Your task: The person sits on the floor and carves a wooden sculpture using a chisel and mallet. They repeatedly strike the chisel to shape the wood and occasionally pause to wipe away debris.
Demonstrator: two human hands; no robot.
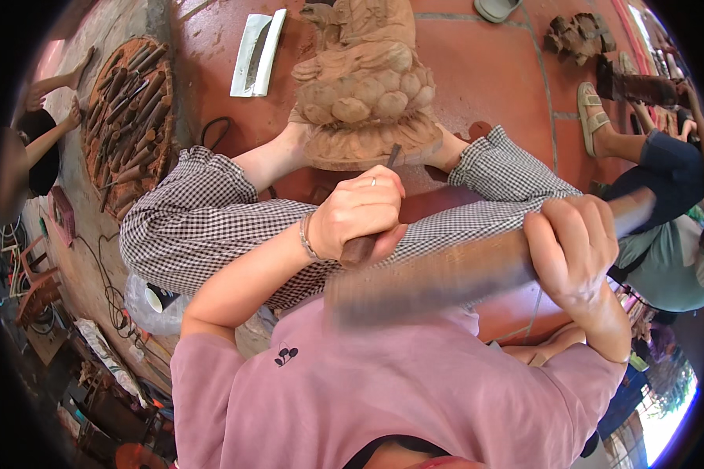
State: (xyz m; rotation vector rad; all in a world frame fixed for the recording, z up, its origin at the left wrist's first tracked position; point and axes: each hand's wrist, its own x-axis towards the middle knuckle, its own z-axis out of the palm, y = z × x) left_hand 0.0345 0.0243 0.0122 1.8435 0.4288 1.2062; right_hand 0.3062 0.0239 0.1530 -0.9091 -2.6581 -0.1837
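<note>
A brown wooden carving (368,98), with rounded petal-like lobes and a flared base, stands upright on the floor between my feet. My left hand (365,211) is closed round the wooden handle of a chisel (358,250). Its narrow metal end points away from me, at the near edge of the carving's base; whether it touches the wood I cannot tell. My right hand (572,248) grips a long, thick wooden mallet (430,273), blurred by motion. The mallet's broad part lies across in front of my chest, close to the butt of the chisel handle.
Many wooden-handled carving tools (129,117) lie on a round mat at left. A blade on white paper (256,59) rests beyond my left foot. A wood chunk (579,37) lies far right. Other people sit at both sides, one wearing a sandal (593,117). Cables (111,293) trail at left.
</note>
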